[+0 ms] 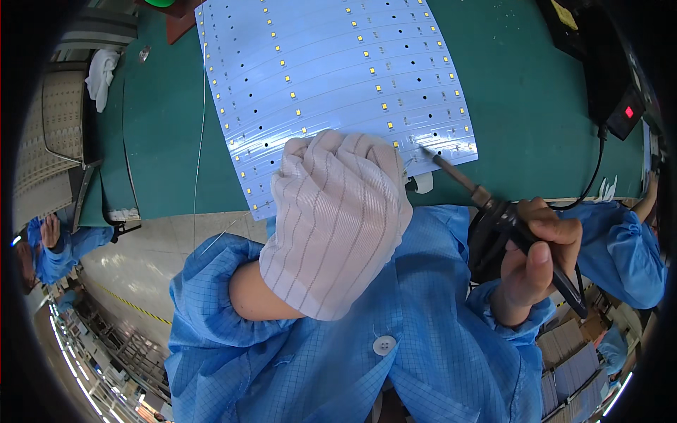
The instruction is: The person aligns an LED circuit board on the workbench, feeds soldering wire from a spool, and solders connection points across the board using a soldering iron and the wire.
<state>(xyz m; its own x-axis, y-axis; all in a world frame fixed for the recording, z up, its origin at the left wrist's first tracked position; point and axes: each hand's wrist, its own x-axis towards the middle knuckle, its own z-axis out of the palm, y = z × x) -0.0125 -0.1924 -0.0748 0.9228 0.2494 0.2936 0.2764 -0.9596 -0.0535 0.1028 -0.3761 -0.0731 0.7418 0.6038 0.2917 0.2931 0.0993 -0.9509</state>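
Note:
A white LED circuit board [331,70], with rows of small yellow LEDs, lies on the green work mat, its near edge towards me. My left hand [337,225], in a white striped glove, rests over the board's near edge with its fingers curled in. Whatever those fingers hold is hidden. Bare and closed, my right hand [536,257] grips the black handle of a soldering iron [458,173]. The iron's tip points to the board's near right corner, just right of my left hand; whether it touches, I cannot tell.
A black box with a red display [627,111] stands at the right of the green mat [522,92], its cable running down. A white cloth [102,77] hangs at the left edge. Blue-clothed people sit at left [63,247] and right [617,247]. A thin wire [200,141] crosses the mat.

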